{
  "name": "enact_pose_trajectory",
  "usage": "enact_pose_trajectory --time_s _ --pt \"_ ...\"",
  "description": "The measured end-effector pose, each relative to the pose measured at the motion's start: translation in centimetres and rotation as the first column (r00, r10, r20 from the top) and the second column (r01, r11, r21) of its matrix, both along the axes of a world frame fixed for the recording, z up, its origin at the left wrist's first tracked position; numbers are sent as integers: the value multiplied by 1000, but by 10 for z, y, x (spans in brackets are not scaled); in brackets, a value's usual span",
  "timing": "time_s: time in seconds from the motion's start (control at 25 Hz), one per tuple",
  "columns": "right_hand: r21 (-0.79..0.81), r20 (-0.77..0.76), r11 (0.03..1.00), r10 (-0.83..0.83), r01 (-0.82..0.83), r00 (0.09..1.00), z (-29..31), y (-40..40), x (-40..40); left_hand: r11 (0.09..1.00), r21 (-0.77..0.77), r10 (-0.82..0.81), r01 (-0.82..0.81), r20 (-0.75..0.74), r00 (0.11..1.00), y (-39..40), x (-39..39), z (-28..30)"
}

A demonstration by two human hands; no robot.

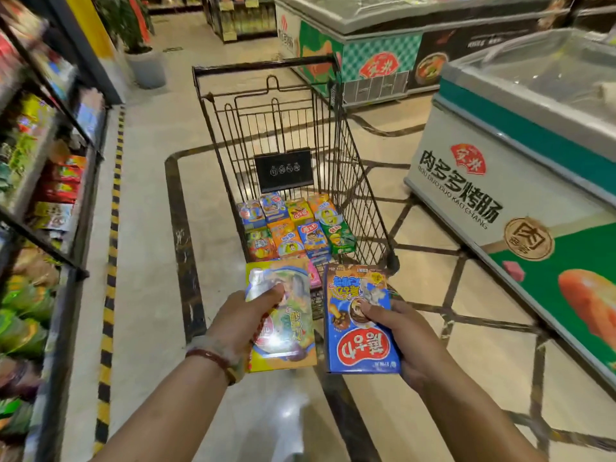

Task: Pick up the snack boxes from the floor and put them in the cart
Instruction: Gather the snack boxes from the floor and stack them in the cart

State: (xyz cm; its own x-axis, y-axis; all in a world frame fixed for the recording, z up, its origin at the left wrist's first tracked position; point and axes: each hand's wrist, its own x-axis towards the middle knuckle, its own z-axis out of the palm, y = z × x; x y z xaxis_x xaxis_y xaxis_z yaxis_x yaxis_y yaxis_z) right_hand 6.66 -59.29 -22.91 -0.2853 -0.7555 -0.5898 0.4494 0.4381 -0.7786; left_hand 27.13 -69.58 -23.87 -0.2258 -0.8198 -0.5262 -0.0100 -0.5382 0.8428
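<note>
- A tall shelf point(43, 181) is standing on the far left, and shiny, crinkly bags are sitting on it in rows. They are looking blurry.
- A yellow and black striped line point(111, 261) is running along the smooth, glossy floor point(146, 261) beside the shelf.
- The left hand point(240, 323) is holding a flat yellow box point(286, 328) made of shiny card. The grip is closed around it, with the thumb pressing on the front. A red bead band point(208, 356) is sitting around the wrist.
- The wire cart point(286, 135) is standing in the middle, just ahead of both hands. Its thin dark bars are making a cage, and a small black sign point(284, 170) is hanging inside.
- Many small snack boxes point(293, 228) are lying side by side on the bottom of the cart, in orange, blue and green.
- The right hand point(405, 335) is holding a flat blue box point(358, 325) near the cart's close end. The grip is wrapped around its right edge, with the thumb on the front.
- Big white freezers point(520, 155) with clear, curved lids are standing on the right, with bold writing and food pictures on their sides.
</note>
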Motion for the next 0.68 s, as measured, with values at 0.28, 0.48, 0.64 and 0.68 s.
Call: enact_pose_trajectory --time_s 0.28,0.48,0.64,0.68 --pt "50 50 998 42 -45 998 -28 -134 -55 997 38 71 -74 60 996 -121 -42 -32" --pt "92 4 987 135 -134 991 -68 -253 -100 980 51 184 -194 146 972 -213 -81 -77" --pt "169 -31 962 221 -213 975 -129 -334 -107 946 66 289 -317 267 919 -276 -96 -131" --pt "188 -34 958 225 -215 974 -145 -352 -104 934 59 319 -352 304 898 -289 -99 -144"
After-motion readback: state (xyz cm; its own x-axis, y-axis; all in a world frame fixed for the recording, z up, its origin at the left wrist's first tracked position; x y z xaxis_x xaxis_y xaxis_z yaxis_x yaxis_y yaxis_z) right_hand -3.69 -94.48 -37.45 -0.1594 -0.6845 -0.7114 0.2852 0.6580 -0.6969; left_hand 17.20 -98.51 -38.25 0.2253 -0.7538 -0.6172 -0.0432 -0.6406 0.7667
